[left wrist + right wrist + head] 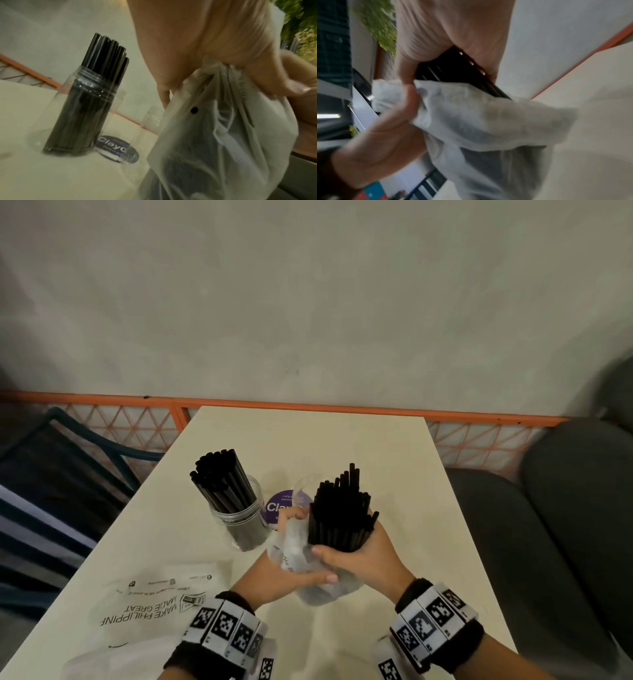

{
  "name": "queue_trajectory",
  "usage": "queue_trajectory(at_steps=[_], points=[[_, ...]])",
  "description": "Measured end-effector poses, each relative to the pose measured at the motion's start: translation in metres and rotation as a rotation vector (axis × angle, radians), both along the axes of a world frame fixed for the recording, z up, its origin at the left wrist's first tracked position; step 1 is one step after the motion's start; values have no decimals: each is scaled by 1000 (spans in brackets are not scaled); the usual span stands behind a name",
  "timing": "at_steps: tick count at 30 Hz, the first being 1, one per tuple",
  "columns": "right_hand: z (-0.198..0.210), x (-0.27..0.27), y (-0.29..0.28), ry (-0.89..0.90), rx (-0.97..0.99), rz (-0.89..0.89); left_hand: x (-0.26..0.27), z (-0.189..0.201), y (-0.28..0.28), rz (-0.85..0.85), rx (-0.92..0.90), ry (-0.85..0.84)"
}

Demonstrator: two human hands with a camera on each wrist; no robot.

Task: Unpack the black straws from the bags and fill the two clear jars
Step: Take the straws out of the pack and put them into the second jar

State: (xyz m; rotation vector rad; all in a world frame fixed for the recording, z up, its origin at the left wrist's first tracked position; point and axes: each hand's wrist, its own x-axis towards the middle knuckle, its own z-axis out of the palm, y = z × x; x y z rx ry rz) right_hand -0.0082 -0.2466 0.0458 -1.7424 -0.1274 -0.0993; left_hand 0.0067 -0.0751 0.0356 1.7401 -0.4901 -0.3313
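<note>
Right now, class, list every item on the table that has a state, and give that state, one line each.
Left jar: upright, packed with straws.
Second jar: upright, looks empty, partly hidden.
Straw bundle: gripped by right hand, half out of bag.
Bag: held by left hand, being stripped off.
Printed bag: flat, emptied.

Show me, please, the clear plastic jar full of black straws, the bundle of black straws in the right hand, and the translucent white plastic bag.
clear plastic jar full of black straws (245,527), head view, side wall.
bundle of black straws (337,515), head view, middle.
translucent white plastic bag (223,135), left wrist view, front.
</note>
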Motion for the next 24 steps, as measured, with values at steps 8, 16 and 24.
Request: queue_trajectory(at_steps=[8, 16, 24], points=[[-53, -3, -13, 143, -34, 10, -2, -18, 17, -68, -79, 195], [-53, -4, -6, 85, -107, 93, -5, 50, -4, 237, 289, -602], [-42, -10, 2, 7, -151, 114, -14, 25, -57, 78, 797, -767]])
